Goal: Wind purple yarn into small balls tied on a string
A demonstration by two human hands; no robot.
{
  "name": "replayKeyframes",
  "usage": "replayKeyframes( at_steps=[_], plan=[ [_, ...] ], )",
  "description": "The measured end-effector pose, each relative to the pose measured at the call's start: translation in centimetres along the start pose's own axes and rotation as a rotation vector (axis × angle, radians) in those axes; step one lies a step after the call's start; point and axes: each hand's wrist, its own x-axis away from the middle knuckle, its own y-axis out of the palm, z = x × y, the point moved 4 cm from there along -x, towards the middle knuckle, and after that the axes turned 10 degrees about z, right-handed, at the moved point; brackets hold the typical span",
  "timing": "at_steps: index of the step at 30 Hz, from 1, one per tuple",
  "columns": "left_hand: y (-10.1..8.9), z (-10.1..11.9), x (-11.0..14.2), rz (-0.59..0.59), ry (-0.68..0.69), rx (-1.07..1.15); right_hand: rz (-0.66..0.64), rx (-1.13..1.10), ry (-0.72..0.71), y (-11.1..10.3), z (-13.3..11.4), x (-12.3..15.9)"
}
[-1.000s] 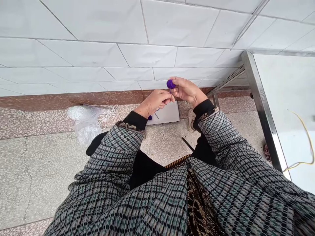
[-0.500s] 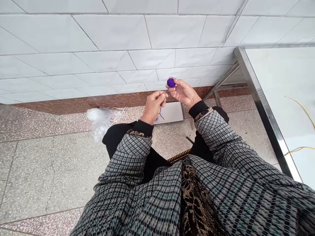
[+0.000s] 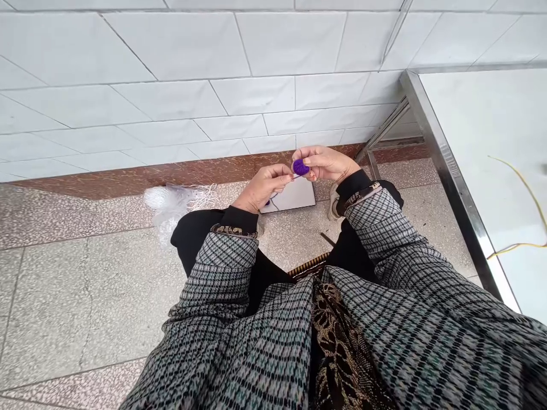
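A small purple yarn ball (image 3: 301, 167) sits between the fingertips of my right hand (image 3: 327, 163), which is closed around it. My left hand (image 3: 264, 187) is pinched on the purple strand that leads from the ball, right beside it. Both hands are held above my knees, over a white board (image 3: 294, 196) that lies on the floor by the wall. A short loose end of purple yarn hangs under my left hand.
A heap of white string and clear plastic (image 3: 175, 202) lies on the floor to the left. A steel-edged white table (image 3: 453, 176) stands on the right with a yellow cord (image 3: 523, 245) on it. A tiled wall is ahead.
Both hands have dropped lower and come closer together. The left hand has moved in until it is right beside the ball.
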Motion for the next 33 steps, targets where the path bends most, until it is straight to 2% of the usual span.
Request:
replayKeyframes(
  at_steps=[4, 7, 9, 12, 15, 17, 20, 24, 27, 33],
  plan=[
    [-0.3, 0.0, -0.2, -0.025, 0.068, -0.214, -0.052, 0.083, 0.011, -0.1, -0.1, 0.7],
    [-0.4, -0.4, -0.6, -0.053, 0.048, -0.461, -0.058, 0.313, 0.138, 0.0, 0.4, 1.0],
    [-0.4, -0.9, -0.9, -0.075, 0.019, -0.552, -0.034, 0.509, 0.234, 0.0, 1.1, 0.9],
    [-0.1, -1.7, -1.3, -0.072, -0.009, -0.488, 0.092, 0.784, 0.311, -0.1, 2.1, 0.3],
    [0.1, -2.1, -1.7, 0.011, -0.012, -0.375, 0.318, 0.895, 0.282, -0.4, 2.6, -0.5],
    [0.2, -1.9, -1.6, 0.025, -0.016, -0.326, 0.42, 0.881, 0.26, -0.7, 2.8, -0.9],
    [0.4, -1.1, -1.1, -0.04, -0.016, -0.265, 0.547, 0.771, 0.21, -1.7, 2.6, -1.4],
    [0.4, -1.0, -0.8, -0.1, -0.026, -0.319, 0.743, 0.328, 0.092, -3.0, 1.9, -1.3],
    [0.3, -1.6, -1.0, -0.098, -0.044, -0.348, 0.749, 0.083, 0.062, -3.0, 1.5, -1.1],
    [0.2, -1.7, -1.4, -0.059, -0.015, -0.32, 0.603, -0.004, 0.048, -2.0, 1.1, -0.9]
  ],
)
